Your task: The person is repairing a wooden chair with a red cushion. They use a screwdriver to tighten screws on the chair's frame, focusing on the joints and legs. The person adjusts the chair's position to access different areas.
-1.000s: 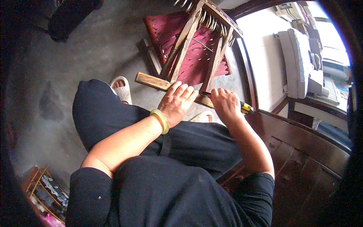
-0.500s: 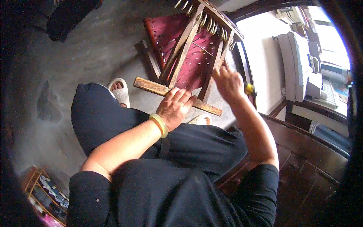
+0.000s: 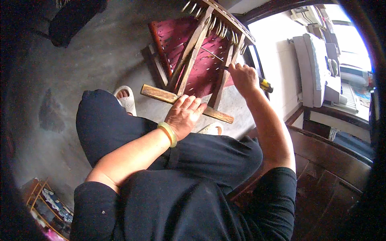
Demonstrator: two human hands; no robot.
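Observation:
A wooden chair frame with a dark red woven panel (image 3: 205, 74) lies tipped over in front of me. Its pale wooden bar (image 3: 159, 94) runs across its near end, and my left hand (image 3: 184, 114) is over that bar with the fingers curled on its far side. Closed in a fist, my right hand (image 3: 244, 80) grips a tool with a yellow-and-black handle (image 3: 265, 85) beside the chair's right leg (image 3: 223, 86). The tool's working end is dark and partly hidden, so its kind cannot be made out. A thin light rod (image 3: 212, 54) crosses the red panel.
Pale curved loops (image 3: 219, 29) hang along the frame's far rail. My slippered foot (image 3: 126, 98) is on the grey floor left of the chair. A dark wooden surface (image 3: 321, 176) stands at right; a shelf rack (image 3: 42, 201) is at lower left.
My right fist has risen slightly away from the chair's right leg, showing more of the tool's handle and a dark end. My left hand keeps its place on the bar.

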